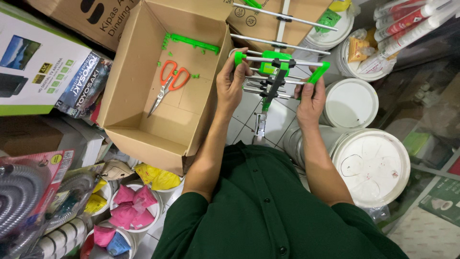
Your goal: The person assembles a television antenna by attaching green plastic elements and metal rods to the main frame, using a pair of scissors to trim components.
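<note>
Antenna [274, 76]: thin metal rods on dark spine, glossy green plastic end caps, held over tiled floor beside open cardboard box [143, 120]. We see left hand [231, 86] clamped on left cap, right hand [310, 98] clamped on right cap. Orange-handled scissors [167, 84] flat inside box.

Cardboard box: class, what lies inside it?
Inside the box: orange scissors, a green plastic strip and small green bits. Its near wall hides part of the floor.
</note>
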